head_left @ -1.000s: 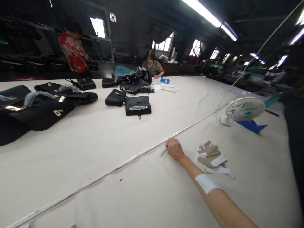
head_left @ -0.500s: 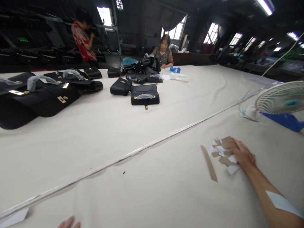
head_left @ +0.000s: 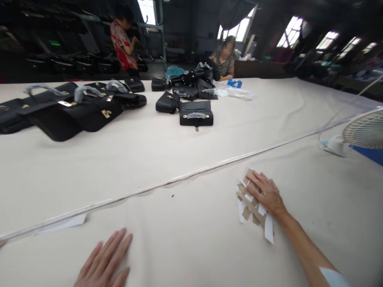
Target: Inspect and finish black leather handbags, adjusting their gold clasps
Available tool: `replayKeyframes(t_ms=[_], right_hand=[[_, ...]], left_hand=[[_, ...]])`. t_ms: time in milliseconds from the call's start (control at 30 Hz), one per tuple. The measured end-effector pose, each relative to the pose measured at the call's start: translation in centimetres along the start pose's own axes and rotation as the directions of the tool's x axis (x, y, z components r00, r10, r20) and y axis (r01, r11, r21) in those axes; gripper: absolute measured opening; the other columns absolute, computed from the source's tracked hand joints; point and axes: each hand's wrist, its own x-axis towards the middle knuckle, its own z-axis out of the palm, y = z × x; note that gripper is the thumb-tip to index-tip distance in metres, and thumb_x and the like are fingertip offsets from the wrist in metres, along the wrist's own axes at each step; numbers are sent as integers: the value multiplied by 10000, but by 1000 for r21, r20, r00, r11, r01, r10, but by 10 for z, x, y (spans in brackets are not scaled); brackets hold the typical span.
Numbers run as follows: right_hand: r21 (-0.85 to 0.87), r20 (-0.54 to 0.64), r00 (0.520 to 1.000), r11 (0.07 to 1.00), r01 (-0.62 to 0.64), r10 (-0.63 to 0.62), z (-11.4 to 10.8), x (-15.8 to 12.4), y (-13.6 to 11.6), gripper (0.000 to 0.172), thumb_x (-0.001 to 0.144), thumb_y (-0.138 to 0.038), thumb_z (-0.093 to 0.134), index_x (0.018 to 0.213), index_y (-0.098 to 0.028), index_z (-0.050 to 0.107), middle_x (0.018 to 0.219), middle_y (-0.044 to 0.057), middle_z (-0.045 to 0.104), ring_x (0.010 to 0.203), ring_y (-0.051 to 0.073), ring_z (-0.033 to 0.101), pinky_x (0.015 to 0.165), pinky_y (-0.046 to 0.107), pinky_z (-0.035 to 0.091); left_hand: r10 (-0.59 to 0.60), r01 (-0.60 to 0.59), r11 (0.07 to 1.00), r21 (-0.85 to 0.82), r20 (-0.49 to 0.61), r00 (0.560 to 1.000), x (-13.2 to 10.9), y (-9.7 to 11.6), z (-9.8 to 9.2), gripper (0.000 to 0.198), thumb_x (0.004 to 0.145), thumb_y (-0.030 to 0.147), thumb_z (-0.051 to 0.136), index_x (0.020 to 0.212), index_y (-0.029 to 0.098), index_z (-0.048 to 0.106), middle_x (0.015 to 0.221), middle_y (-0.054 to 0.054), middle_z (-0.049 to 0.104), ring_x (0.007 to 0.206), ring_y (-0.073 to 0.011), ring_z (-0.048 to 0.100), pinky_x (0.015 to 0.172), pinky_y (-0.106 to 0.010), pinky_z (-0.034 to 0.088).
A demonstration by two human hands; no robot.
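Observation:
My right hand (head_left: pixel 265 191) lies flat, fingers stretched out, on a small heap of brown and white paper strips (head_left: pixel 249 209) on the cream-covered table (head_left: pixel 191 239). My left hand (head_left: pixel 103 263) rests palm down at the near edge, fingers spread and holding nothing. A white patch (head_left: pixel 333 277) sits on my right forearm.
Black handbags (head_left: pixel 196 116) with gold clasps lie across the far half, a bigger group (head_left: pixel 74 109) at the left. A raised seam (head_left: pixel 185 175) crosses the table. A white fan (head_left: pixel 360 131) stands at the right. A white paper scrap (head_left: pixel 64 223) lies near-left. Two people (head_left: pixel 224 59) are at the far side.
My right hand has dragged the paper strips toward me and to the left, gathering the long brown strip into the heap. My left hand has come into view, flat on the table.

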Motion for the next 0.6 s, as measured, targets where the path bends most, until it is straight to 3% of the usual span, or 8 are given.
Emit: replayKeyframes(t_ms=[100, 200, 400, 500, 600], right_hand=[[0, -40, 997, 998, 62, -62, 13, -24, -44, 537, 907, -582, 365, 1344, -317, 528, 1500, 50, 457, 1418, 333, 343, 1122, 644, 300], [-25, -92, 985, 990, 142, -144, 33, -46, -99, 579, 900, -607, 317, 1351, -306, 520, 1503, 57, 453, 1420, 342, 339, 1119, 647, 304], [50, -92, 965, 966, 252, -247, 55, -101, -262, 594, 894, -634, 330, 1318, -287, 557, 1483, 75, 475, 1409, 351, 355, 1115, 651, 313], [110, -90, 956, 951, 288, -279, 60, -140, -353, 628, 885, -674, 324, 1305, -274, 565, 1463, 91, 496, 1403, 352, 364, 1122, 656, 297], [160, -118, 948, 936, 312, -296, 63, -183, -443, 704, 883, -708, 300, 1321, -218, 551, 1457, 137, 492, 1405, 373, 350, 1124, 668, 279]], left_hand=[[-29, 29, 1000, 13, 22, 999, 7, 12, -23, 664, 941, 418, 455, 1541, 288, 202, 1540, -14, 393, 1379, -204, 420, 1224, -367, 146], [-77, 83, 995, -57, 112, 991, 10, 19, -32, 621, 965, 337, 436, 1539, 278, 208, 1568, -34, 340, 1419, -222, 355, 1204, -408, 216], [-92, 167, 939, -301, 248, 964, 8, 21, -41, 602, 992, 412, 387, 1534, 204, 227, 1599, -112, 245, 1469, -292, 223, 1195, -539, 203], [38, 79, 918, -388, 284, 958, -14, 3, -58, 600, 990, 448, 377, 1504, 148, 300, 1578, -126, 297, 1457, -272, 248, 1186, -500, 232], [118, 19, 904, -428, 292, 949, -65, -40, -79, 536, 979, 423, 414, 1457, 182, 387, 1540, -58, 393, 1426, -221, 308, 1173, -459, 260]])
